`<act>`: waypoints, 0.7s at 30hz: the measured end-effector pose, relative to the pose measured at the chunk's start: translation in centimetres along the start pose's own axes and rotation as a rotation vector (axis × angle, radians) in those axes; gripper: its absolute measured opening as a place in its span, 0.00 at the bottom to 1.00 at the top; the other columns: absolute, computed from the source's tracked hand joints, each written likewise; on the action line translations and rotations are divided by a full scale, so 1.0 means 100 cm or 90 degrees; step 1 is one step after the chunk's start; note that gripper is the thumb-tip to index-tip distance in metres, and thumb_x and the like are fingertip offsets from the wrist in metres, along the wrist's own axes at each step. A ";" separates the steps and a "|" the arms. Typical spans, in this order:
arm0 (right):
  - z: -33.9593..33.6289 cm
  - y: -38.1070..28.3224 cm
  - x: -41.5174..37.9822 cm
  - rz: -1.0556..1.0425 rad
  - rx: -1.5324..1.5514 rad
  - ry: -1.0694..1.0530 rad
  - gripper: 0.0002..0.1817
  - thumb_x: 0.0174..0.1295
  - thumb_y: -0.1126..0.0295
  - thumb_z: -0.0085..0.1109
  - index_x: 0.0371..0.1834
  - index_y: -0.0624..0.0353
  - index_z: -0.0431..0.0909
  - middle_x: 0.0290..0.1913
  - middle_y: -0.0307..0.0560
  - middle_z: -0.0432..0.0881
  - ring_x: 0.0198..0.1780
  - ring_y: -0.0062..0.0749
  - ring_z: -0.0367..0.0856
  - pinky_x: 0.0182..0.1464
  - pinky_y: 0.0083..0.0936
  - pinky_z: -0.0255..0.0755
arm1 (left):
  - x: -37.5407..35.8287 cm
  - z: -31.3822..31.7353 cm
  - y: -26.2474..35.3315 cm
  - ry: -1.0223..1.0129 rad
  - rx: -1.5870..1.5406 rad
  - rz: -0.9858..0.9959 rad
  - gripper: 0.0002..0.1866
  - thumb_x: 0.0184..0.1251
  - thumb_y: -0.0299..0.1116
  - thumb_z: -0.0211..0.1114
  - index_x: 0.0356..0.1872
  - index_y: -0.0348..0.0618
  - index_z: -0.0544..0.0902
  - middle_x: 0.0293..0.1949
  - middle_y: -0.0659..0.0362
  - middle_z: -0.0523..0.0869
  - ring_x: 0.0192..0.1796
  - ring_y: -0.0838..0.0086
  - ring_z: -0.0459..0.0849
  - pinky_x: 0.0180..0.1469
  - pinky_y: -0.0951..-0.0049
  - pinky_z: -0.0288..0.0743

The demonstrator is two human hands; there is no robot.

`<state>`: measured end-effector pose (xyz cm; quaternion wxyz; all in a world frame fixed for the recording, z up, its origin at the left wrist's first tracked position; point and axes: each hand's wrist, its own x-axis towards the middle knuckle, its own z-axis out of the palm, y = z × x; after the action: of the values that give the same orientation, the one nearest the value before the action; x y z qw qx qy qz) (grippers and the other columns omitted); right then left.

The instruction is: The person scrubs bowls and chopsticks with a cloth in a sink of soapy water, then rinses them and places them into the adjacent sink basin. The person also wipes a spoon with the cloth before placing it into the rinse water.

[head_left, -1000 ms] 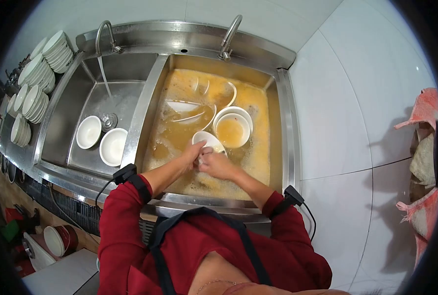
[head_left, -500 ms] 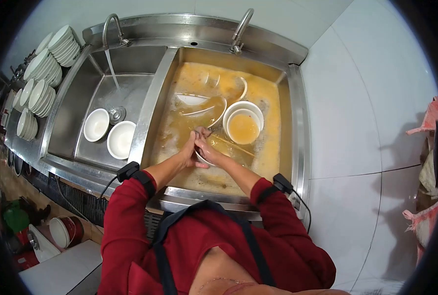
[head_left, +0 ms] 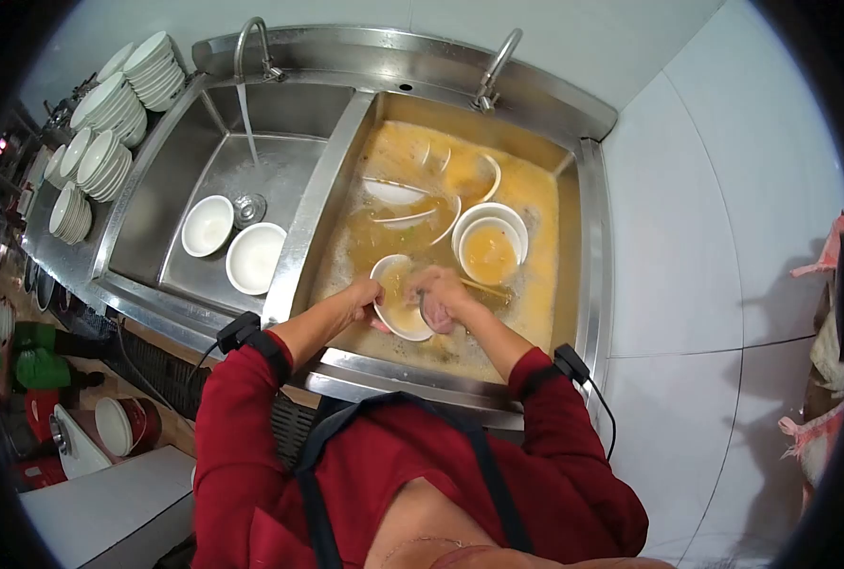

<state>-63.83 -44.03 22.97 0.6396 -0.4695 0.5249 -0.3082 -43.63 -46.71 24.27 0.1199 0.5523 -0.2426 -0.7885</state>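
Observation:
In the right basin, a white bowl point(head_left: 395, 287) sits tilted at the surface of cloudy orange water. My left hand point(head_left: 363, 302) grips its left rim, the thumb low on the near side. My right hand point(head_left: 445, 292) is curled at the bowl's right side, with a greyish edge showing by the fingers; what it holds is hidden and blurred. Just beyond that hand, two nested white bowls point(head_left: 491, 248) float with orange water in the inner one. A thin yellowish stick point(head_left: 490, 292) lies right of my right hand. Farther back, white dishes point(head_left: 395, 192) lie half sunk.
The left basin point(head_left: 180, 156) has water running from its faucet point(head_left: 254, 49) and two white bowls point(head_left: 256, 258) by the drain. Stacks of white dishes point(head_left: 109, 114) stand on the left counter. A steel divider point(head_left: 322, 194) separates the basins. A tiled wall point(head_left: 673, 228) is on the right.
My hands were together over the bowl, mostly covering it. Now they are apart, my left hand on the left rim and my right hand to the right, with the bowl's inside showing.

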 end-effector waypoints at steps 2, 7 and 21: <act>0.006 -0.024 -0.001 -0.091 0.030 0.056 0.15 0.58 0.75 0.53 0.49 0.65 0.73 0.43 0.46 0.79 0.44 0.29 0.76 0.47 0.26 0.71 | -0.004 -0.012 0.004 -0.036 0.010 0.014 0.32 0.42 0.16 0.49 0.56 0.41 0.66 0.46 0.41 0.73 0.44 0.39 0.79 0.35 0.30 0.75; 0.048 -0.081 -0.006 -0.609 -0.523 0.098 0.22 0.55 0.74 0.55 0.55 0.57 0.69 0.43 0.51 0.77 0.41 0.42 0.77 0.50 0.35 0.70 | 0.011 -0.024 0.006 -0.059 0.178 0.018 0.25 0.40 0.16 0.50 0.45 0.41 0.76 0.30 0.50 0.78 0.29 0.54 0.81 0.28 0.38 0.78; 0.025 -0.051 -0.030 0.174 0.256 0.114 0.17 0.56 0.60 0.59 0.44 0.56 0.74 0.32 0.45 0.79 0.25 0.33 0.81 0.12 0.28 0.73 | -0.057 0.001 0.048 -0.025 -0.131 0.503 0.38 0.36 0.12 0.45 0.60 0.41 0.69 0.49 0.53 0.78 0.51 0.63 0.78 0.52 0.67 0.75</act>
<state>-61.66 -42.54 28.83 0.7067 -0.2285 0.5664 -0.3572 -42.04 -48.13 31.40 0.4634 0.3867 -0.3580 -0.7124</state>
